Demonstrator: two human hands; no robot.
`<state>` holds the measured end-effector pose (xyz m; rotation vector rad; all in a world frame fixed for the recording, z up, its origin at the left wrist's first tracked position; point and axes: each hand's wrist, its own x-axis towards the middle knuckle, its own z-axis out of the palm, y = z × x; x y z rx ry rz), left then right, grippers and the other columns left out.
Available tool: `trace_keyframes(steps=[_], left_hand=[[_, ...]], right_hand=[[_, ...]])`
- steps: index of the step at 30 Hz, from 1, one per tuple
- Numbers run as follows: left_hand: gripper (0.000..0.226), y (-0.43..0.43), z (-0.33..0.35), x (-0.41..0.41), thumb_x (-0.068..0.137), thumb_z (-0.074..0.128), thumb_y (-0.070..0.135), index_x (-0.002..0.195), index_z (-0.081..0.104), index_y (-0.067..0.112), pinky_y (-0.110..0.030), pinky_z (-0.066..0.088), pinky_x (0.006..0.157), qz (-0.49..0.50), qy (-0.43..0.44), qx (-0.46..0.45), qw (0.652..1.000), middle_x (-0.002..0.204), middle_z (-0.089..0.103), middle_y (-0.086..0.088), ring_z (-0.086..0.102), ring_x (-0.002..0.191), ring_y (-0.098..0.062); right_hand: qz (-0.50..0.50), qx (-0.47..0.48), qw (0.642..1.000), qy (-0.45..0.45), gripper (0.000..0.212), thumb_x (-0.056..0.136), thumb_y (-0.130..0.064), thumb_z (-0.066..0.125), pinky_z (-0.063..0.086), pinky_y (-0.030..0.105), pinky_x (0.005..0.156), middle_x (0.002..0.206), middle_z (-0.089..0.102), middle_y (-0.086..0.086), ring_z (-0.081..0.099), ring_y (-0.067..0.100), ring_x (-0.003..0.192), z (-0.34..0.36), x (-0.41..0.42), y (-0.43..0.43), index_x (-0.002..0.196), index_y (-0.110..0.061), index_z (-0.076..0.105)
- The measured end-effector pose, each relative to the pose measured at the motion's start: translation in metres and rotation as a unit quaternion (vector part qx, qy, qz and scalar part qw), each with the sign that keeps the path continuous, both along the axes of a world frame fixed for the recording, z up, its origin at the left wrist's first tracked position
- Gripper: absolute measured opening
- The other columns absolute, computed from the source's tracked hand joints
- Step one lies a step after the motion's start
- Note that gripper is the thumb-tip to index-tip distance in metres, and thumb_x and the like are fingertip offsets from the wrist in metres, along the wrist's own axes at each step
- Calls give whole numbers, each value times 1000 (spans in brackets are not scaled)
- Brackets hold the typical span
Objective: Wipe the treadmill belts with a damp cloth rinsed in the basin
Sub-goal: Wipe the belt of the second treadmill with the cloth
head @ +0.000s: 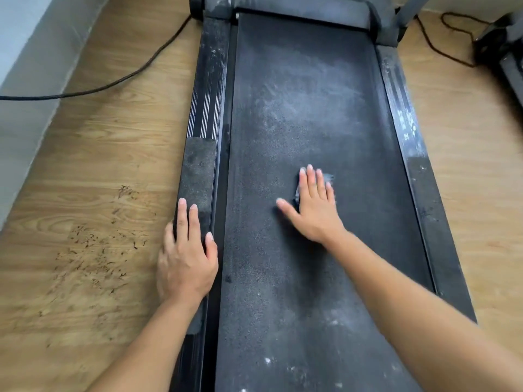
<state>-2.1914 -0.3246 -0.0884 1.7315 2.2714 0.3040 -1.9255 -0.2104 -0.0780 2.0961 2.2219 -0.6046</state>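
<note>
the right hand lies flat, fingers straight and spread, pressing a small crumpled cloth onto the treadmill belt about halfway along its length; only a pale edge of the cloth shows past the fingertips and beside the palm. the left hand grasps nothing: it rests palm down on the left side rail as a brace, fingers laid along the grip patch and thumb at the rail's inner edge. to do this stroke well, i judge that pressure should come through the whole palm so the cloth does not slip out, and that passes should run in overlapping lanes, since the belt looks grey with dust up the middle and carries white flecks close to the camera. the cloth is small against a wide belt, so it likely needs unfolding or frequent rinsing, or it will only push the dust about. the basin is not in view, so i cannot say where the rinse would happen. the right side rail has pale smears of its own, and the motor cover at the far end looks dusty too. a black cable crosses the wooden floor to the left, well apart from both hands, and dark scuffs or crumbs lie just beside the left rail. part of another machine stands at the far right with its own cord. nothing lies on the belt in the cloth's path.
</note>
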Motion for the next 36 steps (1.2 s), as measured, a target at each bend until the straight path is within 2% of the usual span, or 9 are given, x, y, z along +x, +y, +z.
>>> trace_keyframes(steps=[4, 7, 14, 18, 20, 23, 29, 32, 36], left_hand=[[68, -1, 2, 0, 106, 39, 44, 167, 20, 21, -58, 47, 105, -6, 6, -3, 1000, 177, -3, 11, 36, 149, -36], [67, -1, 5, 1, 106, 39, 43, 167, 21, 22, -59, 47, 105, -6, 1, -8, 1000, 177, -2, 12, 37, 148, -37], [65, -1, 6, 3, 106, 45, 39, 165, 25, 21, -62, 50, 100, -4, -9, -5, 1000, 177, 2, 12, 40, 143, -38], [66, -1, 3, 1, 105, 48, 37, 165, 26, 20, -64, 50, 99, 3, -11, -4, 1000, 177, 2, 12, 40, 141, -40], [66, 0, 1, 2, 105, 50, 36, 165, 28, 19, -66, 50, 98, 4, -12, 7, 1000, 177, 4, 11, 40, 140, -41], [63, 0, -5, 1, 105, 50, 34, 163, 32, 16, -66, 45, 103, 3, -7, 24, 1000, 176, 11, 6, 39, 141, -40], [62, 0, -14, -3, 106, 28, 38, 161, 38, 12, -53, 20, 128, -58, 38, 85, 994, 174, 23, -1, 18, 161, -22], [70, -1, -14, -2, 106, 23, 49, 165, 29, 11, -51, 14, 131, -93, 41, 66, 993, 175, 15, 0, 11, 163, -18], [89, -4, -10, 11, 103, 14, 69, 168, 12, 9, -52, 2, 132, -83, 87, 27, 992, 177, 0, -3, -6, 163, -19]], right_hand=[[-67, -44, 997, 11, 110, 93, -87, 24, -9, 50, 130, 175, -16, 6, -19, 25, 160, 3, -5, 124, 167, -12, -8], [-38, -33, 999, 9, 112, 92, -88, 25, -9, 49, 130, 175, -17, 6, -19, 25, 160, 3, -4, 109, 167, -12, -8], [79, -60, 995, 23, 101, 98, -82, 25, -6, 45, 131, 170, -31, -2, -32, 16, 155, 13, 43, -140, 165, -19, -18], [45, -74, 996, -8, 101, 100, -79, 32, 3, 46, 127, 176, -12, 5, -3, 30, 162, 10, 50, -275, 167, -9, 2], [11, -66, 998, -15, 103, 99, -81, 28, -3, 45, 127, 175, -16, 4, -9, 28, 162, 4, 48, -256, 167, -10, -3], [-27, -23, 999, -21, 108, 94, -87, 19, -11, 47, 130, 172, -26, 3, -28, 22, 158, 0, 45, -153, 165, -14, -15], [-64, -39, 997, -2, 112, 90, -89, 27, -10, 50, 129, 174, -18, 2, -21, 22, 160, 4, 73, 54, 167, -16, -9], [-43, -46, 998, -6, 114, 89, -91, 26, -8, 50, 130, 174, -19, 2, -21, 21, 160, 4, 87, 54, 167, -16, -10], [36, -47, 998, -24, 113, 88, -93, 19, -4, 49, 131, 171, -28, 0, -28, 19, 157, 6, 114, -80, 165, -18, -17]])
